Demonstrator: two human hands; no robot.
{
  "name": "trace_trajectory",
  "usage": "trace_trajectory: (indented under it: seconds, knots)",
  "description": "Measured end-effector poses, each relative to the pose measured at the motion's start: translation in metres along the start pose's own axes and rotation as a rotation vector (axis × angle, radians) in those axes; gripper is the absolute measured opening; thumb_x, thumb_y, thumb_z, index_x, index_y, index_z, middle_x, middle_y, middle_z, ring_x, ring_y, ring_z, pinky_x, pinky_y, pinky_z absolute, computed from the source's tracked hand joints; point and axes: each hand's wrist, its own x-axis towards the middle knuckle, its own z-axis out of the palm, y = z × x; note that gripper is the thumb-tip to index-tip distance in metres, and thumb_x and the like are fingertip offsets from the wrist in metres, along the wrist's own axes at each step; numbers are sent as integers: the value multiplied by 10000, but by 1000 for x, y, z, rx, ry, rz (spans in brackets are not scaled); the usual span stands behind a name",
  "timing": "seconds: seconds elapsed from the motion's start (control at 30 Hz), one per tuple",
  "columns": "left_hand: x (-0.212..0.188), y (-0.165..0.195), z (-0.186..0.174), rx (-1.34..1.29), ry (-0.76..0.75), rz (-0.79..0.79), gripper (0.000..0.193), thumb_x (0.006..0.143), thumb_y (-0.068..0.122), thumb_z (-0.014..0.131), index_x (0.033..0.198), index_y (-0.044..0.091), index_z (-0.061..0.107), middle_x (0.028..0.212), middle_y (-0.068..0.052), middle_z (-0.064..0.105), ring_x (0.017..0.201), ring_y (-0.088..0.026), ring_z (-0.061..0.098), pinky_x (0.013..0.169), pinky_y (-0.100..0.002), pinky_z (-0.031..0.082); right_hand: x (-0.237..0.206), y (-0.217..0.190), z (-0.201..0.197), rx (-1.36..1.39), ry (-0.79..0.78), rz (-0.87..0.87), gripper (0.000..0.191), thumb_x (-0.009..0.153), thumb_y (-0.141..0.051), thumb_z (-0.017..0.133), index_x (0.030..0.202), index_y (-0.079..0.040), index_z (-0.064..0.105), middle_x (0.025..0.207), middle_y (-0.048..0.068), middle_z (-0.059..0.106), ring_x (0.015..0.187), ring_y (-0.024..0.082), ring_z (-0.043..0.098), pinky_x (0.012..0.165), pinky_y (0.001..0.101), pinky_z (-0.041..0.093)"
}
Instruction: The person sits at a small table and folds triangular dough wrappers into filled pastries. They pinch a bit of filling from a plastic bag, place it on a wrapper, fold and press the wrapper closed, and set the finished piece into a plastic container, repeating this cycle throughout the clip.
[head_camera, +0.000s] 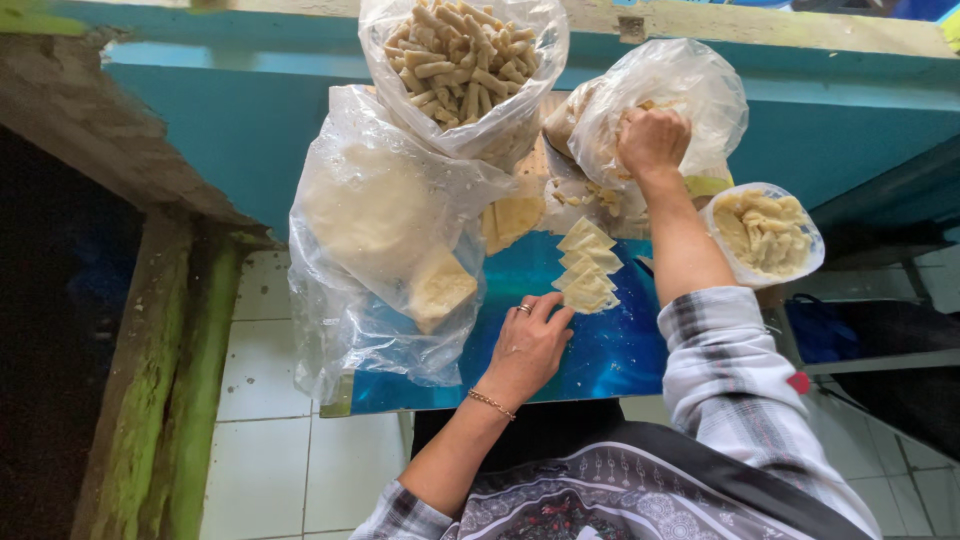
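- Wrappers (588, 268), thin pale-yellow dough squares, lie in an overlapping row on the blue counter (620, 355), running from its middle toward the far bags.
- Left hand (528, 345) rests flat on the counter, its grip open and holding nothing, fingertips touching the nearest wrapper; a ring and a thin bracelet show on it.
- Right hand (652, 140) is closed into a fist inside the mouth of a clear plastic bag (690, 95) at the far right; what the fist grips cannot be told.
- Small round tub (765, 232) of pale filling stands just right of the right forearm, at the counter's edge.
- Large clear bag (375, 240) on the left holds a stack of pale round sheets and a few cut pieces.
- Another clear bag (462, 60), at the far middle, is full of rolled, finger-shaped pieces.
- Teal wall (240, 120) stands behind the counter; white floor tiles (270, 440) show below on the left.
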Motion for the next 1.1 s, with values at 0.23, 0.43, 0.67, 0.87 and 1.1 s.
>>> trace_trajectory:
  seconds: [0.23, 0.43, 0.67, 0.87, 1.1]
  knots:
    - [-1, 0, 1, -12, 19, 3, 283, 828, 101, 756, 1099, 73, 681, 1212, -98, 636, 1101, -314, 606, 865, -435, 495, -20, 21, 3, 203, -10, 350, 206, 897, -229, 650, 841, -99, 799, 827, 211, 727, 786, 421, 704, 719, 517, 548]
    - [-1, -1, 4, -13, 55, 25, 239, 852, 104, 749, 1085, 83, 699, 1142, -74, 661, 1039, -300, 632, 828, -425, 509, -52, 36, -28, 619, -117, 518, 240, 883, -319, 671, 843, -140, 826, 759, 120, 736, 734, 280, 720, 686, 397, 540]
    - [6, -2, 2, 34, 147, -45, 187, 869, 119, 741, 1051, 87, 714, 1101, -81, 677, 987, -315, 636, 830, -430, 534, -156, 12, -94, 772, -227, 377, 234, 955, -307, 662, 920, -111, 786, 729, 75, 729, 665, 165, 682, 615, 337, 509]
    - [16, 6, 2, 114, 109, -52, 239, 855, 121, 729, 1094, 109, 724, 1160, -126, 651, 1016, -340, 620, 807, -441, 531, -221, -2, -125, 637, -305, 215, 170, 932, -274, 699, 976, -135, 786, 857, 72, 716, 712, 237, 686, 647, 370, 521]
    - [31, 13, 23, 289, -27, 46, 383, 819, 72, 686, 1187, 176, 706, 1160, -130, 599, 1063, -335, 604, 780, -445, 521, -231, -7, -130, 497, -17, -63, 77, 888, -185, 758, 949, -151, 791, 845, 44, 638, 813, 263, 639, 680, 412, 516]
